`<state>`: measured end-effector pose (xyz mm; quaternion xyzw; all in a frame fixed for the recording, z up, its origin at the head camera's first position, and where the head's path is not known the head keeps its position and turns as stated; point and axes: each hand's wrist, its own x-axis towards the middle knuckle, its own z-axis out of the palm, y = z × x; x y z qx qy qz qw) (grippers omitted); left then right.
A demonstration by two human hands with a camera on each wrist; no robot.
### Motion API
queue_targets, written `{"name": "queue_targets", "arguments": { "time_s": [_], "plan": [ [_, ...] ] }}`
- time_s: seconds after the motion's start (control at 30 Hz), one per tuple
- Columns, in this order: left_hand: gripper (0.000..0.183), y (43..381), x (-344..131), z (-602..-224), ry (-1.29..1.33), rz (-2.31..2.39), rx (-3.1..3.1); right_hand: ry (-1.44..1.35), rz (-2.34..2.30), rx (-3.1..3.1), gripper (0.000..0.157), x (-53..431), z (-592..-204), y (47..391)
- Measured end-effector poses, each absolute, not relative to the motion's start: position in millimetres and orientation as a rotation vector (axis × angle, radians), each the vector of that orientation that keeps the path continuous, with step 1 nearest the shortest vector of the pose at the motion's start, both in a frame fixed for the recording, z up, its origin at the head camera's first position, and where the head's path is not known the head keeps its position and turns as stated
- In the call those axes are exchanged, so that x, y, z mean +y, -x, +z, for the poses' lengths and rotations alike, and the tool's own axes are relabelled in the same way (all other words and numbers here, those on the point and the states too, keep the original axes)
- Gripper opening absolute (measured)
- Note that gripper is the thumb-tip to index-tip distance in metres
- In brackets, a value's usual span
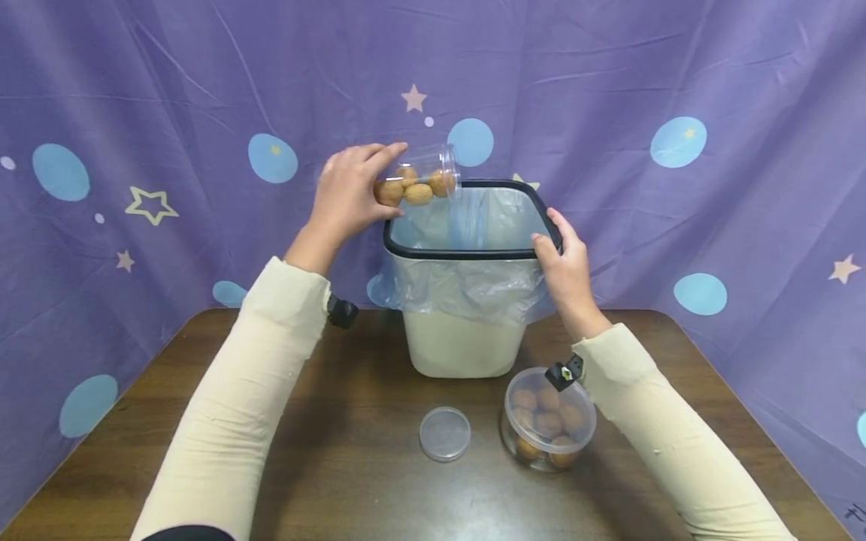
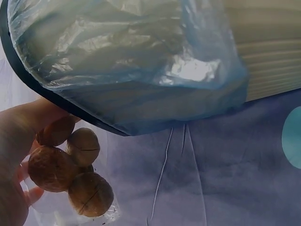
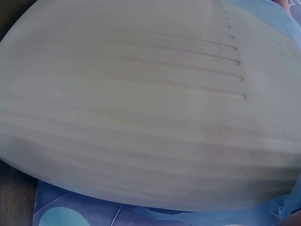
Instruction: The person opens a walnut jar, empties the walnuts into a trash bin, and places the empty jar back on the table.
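My left hand [image 1: 348, 188] grips a clear plastic jar [image 1: 428, 159] by its base end. The jar lies on its side, with its open mouth pointing right above the left part of a trash bin [image 1: 465, 346]. Several walnuts [image 1: 418, 194] are inside it; the left wrist view shows walnuts [image 2: 91, 194] close up beside the bin's dark rim. A bluish plastic liner [image 1: 467, 289] covers the bin's inside and folds over its black rim [image 1: 467, 255]. On the right corner of that rim, my right hand [image 1: 567, 267] holds on with thumb and fingers. Only the bin's ribbed side [image 3: 155, 108] fills most of the right wrist view.
A round clear tub [image 1: 549, 458] with several brown nuts stands under my right forearm, its translucent lid on top. Left of it, a small clear round lid [image 1: 444, 434] lies on the wooden table [image 1: 352, 481]. A purple patterned curtain [image 1: 575, 90] hangs behind.
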<state>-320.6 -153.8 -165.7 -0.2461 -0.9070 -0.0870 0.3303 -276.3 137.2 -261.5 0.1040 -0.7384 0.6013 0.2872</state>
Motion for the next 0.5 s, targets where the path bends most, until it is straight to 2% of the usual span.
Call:
{"name": "queue_targets", "arguments": {
  "time_s": [0.5],
  "plan": [
    [0.085, 320.7, -154.8, -164.0, 0.699, -0.153, -2.361, -0.254, 1.613, -1.986, 0.057, 139.3, -262.4, 275.6]
  ]
}}
